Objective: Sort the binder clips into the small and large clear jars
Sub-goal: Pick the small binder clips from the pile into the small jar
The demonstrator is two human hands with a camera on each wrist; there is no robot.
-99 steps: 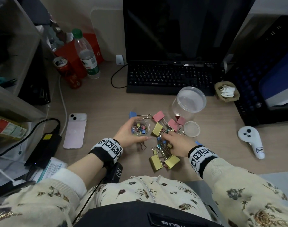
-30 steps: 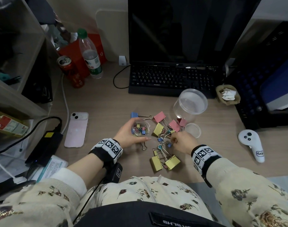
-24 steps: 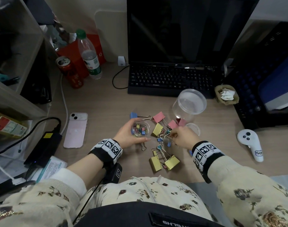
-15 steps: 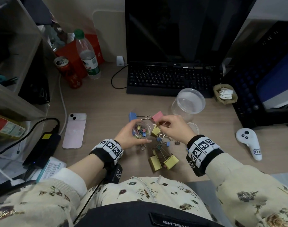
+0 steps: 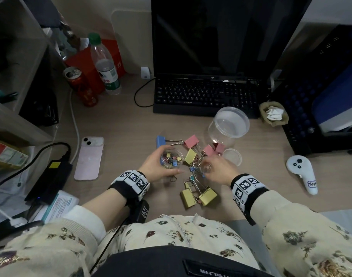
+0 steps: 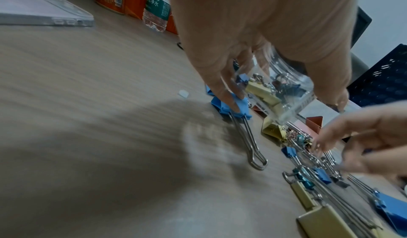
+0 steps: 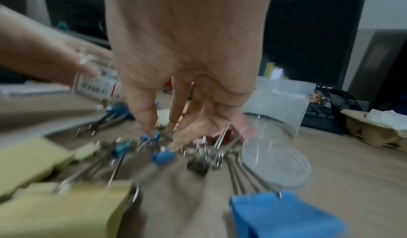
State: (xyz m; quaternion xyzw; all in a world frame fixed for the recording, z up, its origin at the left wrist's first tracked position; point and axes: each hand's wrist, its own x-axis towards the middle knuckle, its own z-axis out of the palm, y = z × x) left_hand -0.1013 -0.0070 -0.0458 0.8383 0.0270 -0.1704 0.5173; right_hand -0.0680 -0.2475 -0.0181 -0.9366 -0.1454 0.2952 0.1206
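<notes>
Clips of several colours lie heaped on the wooden surface [image 5: 119,124] in front of the seated person. Their left hand [image 5: 157,168] is wrapped round the small jar [image 5: 171,160], fingers [image 6: 222,87] curled on one side and thumb on the other, and the jar already carries a handful of little clips in yellow, blue and pink. From the left wrist view the jar looks tilted and held just above a big blue clip [image 6: 229,109] that lies flat with its wire handles stretched toward the camera.

Right beside it, the right hand [image 5: 217,168] is down in the middle of the pile of binder clips [image 5: 197,176], its fingers [image 7: 145,116] drawn close together and pointing at a small blue clip [image 7: 163,156]; the blur there is too heavy for me to tell whether they have actually pinched anything.

Behind the pile stands the large jar [image 5: 229,124], open and with nothing visible inside it, with a clear round lid [image 5: 232,156] lying flat beside it. Two large yellow clips [image 5: 199,194] sit nearest the person, and pink ones [image 5: 191,140] lie toward the big jar. A pink phone [image 5: 89,158] rests off to the left.
</notes>
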